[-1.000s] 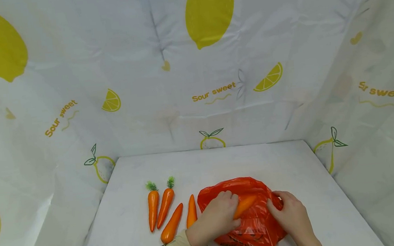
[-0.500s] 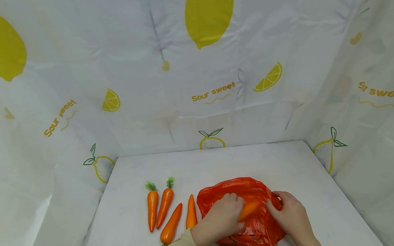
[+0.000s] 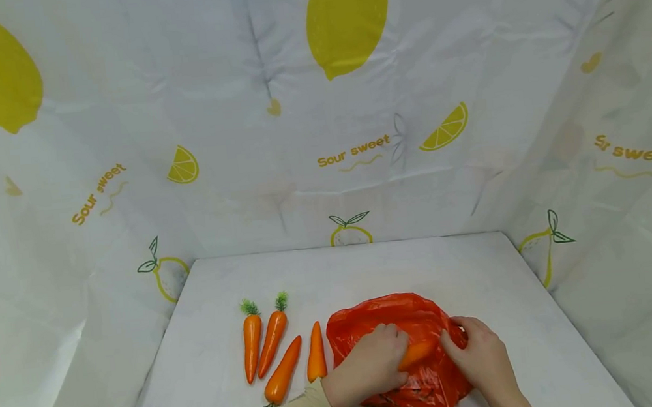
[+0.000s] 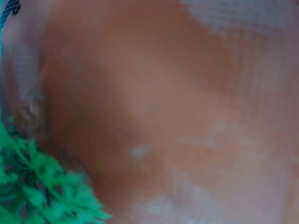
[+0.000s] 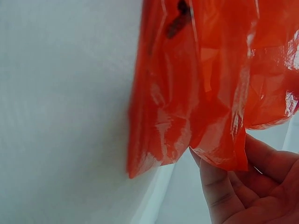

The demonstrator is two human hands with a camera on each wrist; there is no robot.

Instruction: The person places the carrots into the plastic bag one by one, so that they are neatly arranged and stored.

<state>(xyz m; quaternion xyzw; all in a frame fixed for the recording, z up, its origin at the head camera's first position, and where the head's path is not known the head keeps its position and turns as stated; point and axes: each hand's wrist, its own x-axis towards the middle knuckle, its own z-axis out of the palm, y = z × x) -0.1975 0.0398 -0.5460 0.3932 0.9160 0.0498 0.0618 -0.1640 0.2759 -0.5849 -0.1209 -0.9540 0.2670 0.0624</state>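
Your left hand [image 3: 378, 358] pushed its gripped carrot [image 3: 420, 353] deeper, well inside the red bag [image 3: 437, 383] your right hand [image 3: 483, 355] pinched.

Plastic bag [image 3: 446, 379]: on the table [image 3: 321, 276] before you, right of four carrots.
Carrot in the bag [image 3: 418, 354]: at your left hand [image 3: 376, 360].
Your right hand [image 3: 484, 352]: on the bag's right edge.
Paired carrots [image 3: 253, 345]: farthest left, side by side.
Third carrot [image 3: 283, 373]: right of that pair, nearer you.
Fourth carrot [image 3: 316, 354]: between the third and the bag.
Sheet [image 3: 255, 197]: behind the table and along both sides.
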